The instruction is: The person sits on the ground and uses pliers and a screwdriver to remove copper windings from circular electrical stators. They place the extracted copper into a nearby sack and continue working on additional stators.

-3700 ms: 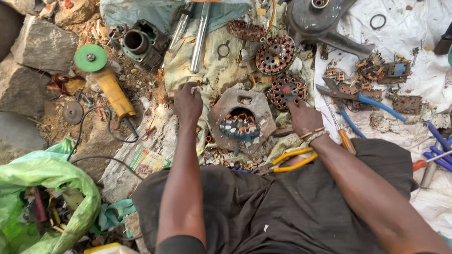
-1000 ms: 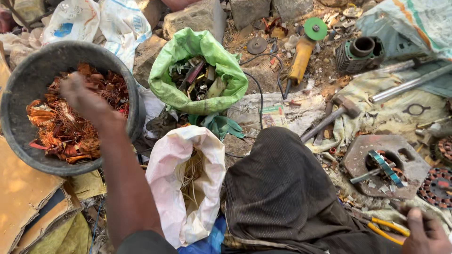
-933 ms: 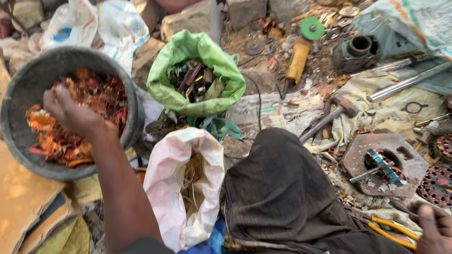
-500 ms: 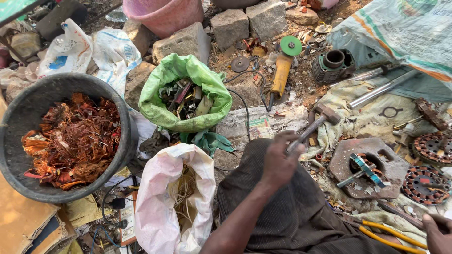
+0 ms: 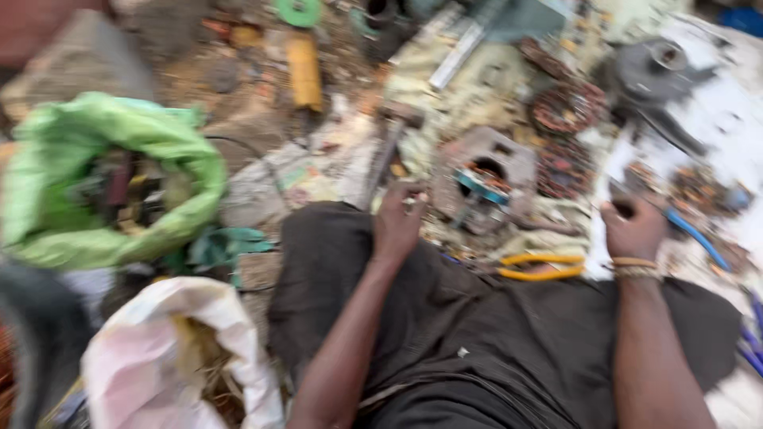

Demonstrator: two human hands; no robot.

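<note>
Left hand (image 5: 400, 220), fingers curled on a small pale object, sits nearer the motor housing (image 5: 486, 176), just right; right hand (image 5: 633, 228) fisted, contents indiscernible.

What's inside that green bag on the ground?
The green bag lies open, showing a dark jumble of scrap pieces, some reddish. The picture is blurred, so the pieces can't be identified, and anything deeper is covered.

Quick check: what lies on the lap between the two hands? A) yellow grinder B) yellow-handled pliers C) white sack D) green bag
B: the yellow-handled pliers lie on the dark cloth between the left hand and the right hand; the green bag and white sack sit off to the left.
</note>
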